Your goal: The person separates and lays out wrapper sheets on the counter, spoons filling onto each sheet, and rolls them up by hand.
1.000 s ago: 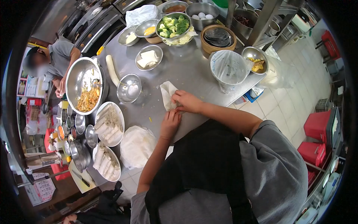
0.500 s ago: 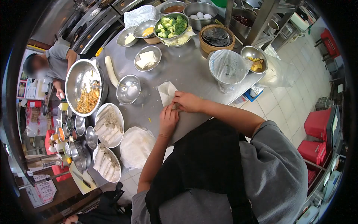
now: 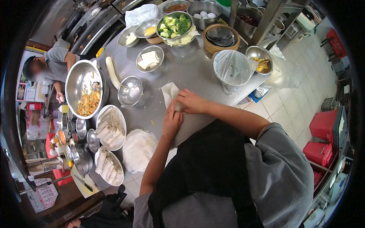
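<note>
Wrapper sheet (image 3: pixel 169 92), pale: on tabletop (image 3: pixel 197 72), right of small steel bowl (image 3: pixel 127 98). Left hand (image 3: pixel 173 121) and right hand (image 3: pixel 191 102): adjacent, fingertips upon it, pinch not discernible. White rolls (image 3: pixel 110 128), plated: near side of that bowl.

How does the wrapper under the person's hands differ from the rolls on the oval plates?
The wrapper shows a flat, open end; the rolls are tube-shaped. The wrapper lies on the table, touched by the left hand and right hand; the rolls lie on plates, untouched. Both look whitish.

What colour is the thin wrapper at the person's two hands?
The wrapper is off-white, seen in the head view.
</note>
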A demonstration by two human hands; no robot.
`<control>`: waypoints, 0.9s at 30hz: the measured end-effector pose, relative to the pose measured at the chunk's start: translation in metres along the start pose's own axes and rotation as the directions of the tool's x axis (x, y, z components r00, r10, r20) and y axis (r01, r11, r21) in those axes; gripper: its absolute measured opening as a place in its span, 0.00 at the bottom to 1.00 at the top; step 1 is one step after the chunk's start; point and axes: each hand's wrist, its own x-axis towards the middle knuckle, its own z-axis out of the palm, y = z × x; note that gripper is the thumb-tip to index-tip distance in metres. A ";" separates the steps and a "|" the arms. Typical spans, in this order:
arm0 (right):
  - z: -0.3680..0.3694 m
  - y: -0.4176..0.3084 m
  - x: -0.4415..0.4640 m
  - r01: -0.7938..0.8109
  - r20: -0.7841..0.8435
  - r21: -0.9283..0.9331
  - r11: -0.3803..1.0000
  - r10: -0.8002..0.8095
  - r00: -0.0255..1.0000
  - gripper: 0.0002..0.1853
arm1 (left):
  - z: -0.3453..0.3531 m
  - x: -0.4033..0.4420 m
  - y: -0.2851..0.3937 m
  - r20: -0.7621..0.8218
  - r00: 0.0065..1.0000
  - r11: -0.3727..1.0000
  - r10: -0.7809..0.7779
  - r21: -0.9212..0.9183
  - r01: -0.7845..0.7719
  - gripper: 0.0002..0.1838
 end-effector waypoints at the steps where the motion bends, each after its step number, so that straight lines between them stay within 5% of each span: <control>1: 0.000 0.001 0.000 0.019 0.010 -0.013 1.000 -0.019 1.000 0.26 | -0.002 0.001 0.001 0.000 1.000 1.000 0.007 0.010 -0.007 0.08; 9: 0.002 0.011 0.007 0.112 0.085 -0.059 0.992 -0.107 0.991 0.26 | 0.001 0.000 -0.003 0.051 0.999 1.000 -0.004 -0.020 0.005 0.08; 18: -0.007 0.024 -0.007 0.104 -0.098 0.307 0.946 -0.077 0.992 0.21 | -0.008 0.011 -0.008 -0.002 0.999 0.998 0.032 -0.062 -0.033 0.07; 21: -0.032 -0.004 -0.029 0.117 -0.029 -0.002 0.993 -0.117 0.993 0.20 | -0.003 0.009 -0.010 -0.002 1.000 0.998 0.007 -0.058 -0.007 0.08; 27: -0.001 0.005 -0.031 0.185 -0.192 0.008 0.983 -0.180 0.965 0.17 | -0.001 0.009 -0.015 -0.014 1.000 1.000 -0.008 -0.030 0.008 0.09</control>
